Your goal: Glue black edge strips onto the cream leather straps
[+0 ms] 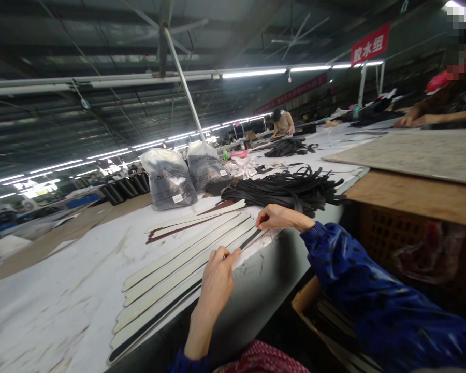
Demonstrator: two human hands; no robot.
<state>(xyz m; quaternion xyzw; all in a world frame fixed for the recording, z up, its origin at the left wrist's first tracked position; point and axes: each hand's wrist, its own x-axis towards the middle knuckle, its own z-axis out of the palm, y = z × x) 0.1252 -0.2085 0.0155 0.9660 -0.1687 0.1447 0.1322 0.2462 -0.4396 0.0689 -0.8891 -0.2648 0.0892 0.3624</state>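
Several long cream strips with wavy ends lie side by side on the white-covered table. A narrow black strip runs along the one nearest the table's front edge. My left hand presses on this black strip around its middle, fingers bent together. At the far end, my right hand pinches the black strip's end between thumb and finger. Beyond the row, more cream pieces rest on a brown piece. A pile of black strips sits behind my right hand.
Two plastic bags of dark goods stand at the back. A grey board lies on a wooden surface at right, above an orange crate. An open cardboard box is below. Other people work farther off.
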